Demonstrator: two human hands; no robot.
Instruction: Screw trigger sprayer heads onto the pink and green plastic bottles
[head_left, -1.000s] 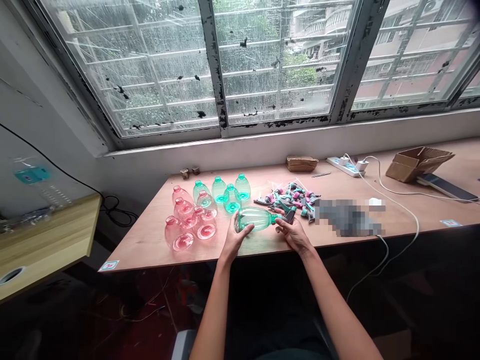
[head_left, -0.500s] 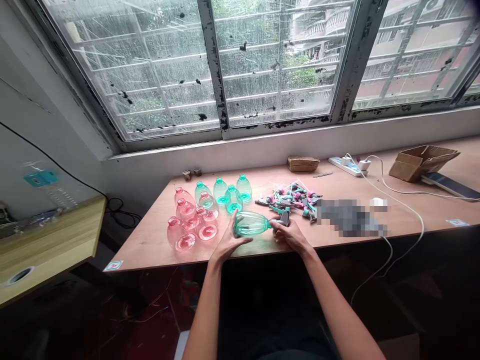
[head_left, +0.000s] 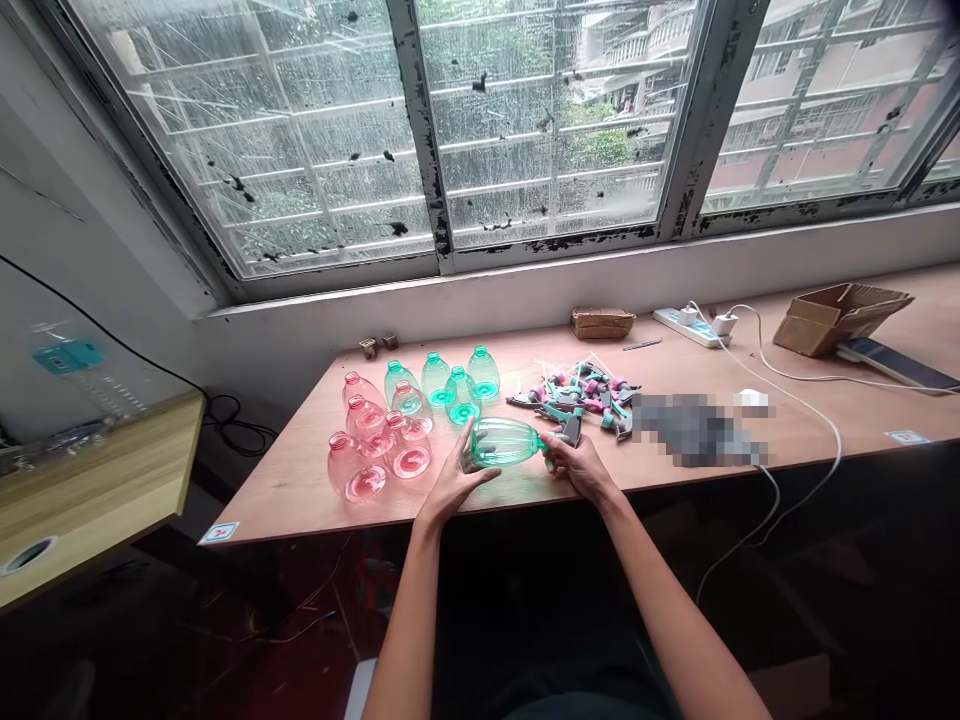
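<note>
A clear green plastic bottle [head_left: 506, 441] lies on its side just above the wooden table [head_left: 300, 480], held between both hands. My left hand [head_left: 454, 480] cups its wide base with fingers wrapped round it. My right hand [head_left: 577, 465] is closed on the grey spray-trigger head [head_left: 568, 432] at the bottle's neck. Behind to the left stand several green bottles [head_left: 450, 385] and several pink bottles [head_left: 375, 440]. A heap of pink, green and grey spray heads [head_left: 581, 395] lies behind my right hand.
A window runs along the back wall. On the table's right lie a power strip [head_left: 694, 327] with white cables, a cardboard box [head_left: 840, 315], a phone [head_left: 896, 365] and a small brown packet [head_left: 602, 323]. A lower wooden shelf [head_left: 97, 490] stands at left.
The bottle has turned a little between my hands, and my right hand keeps working the spray head at its neck. The view has shifted slightly.
</note>
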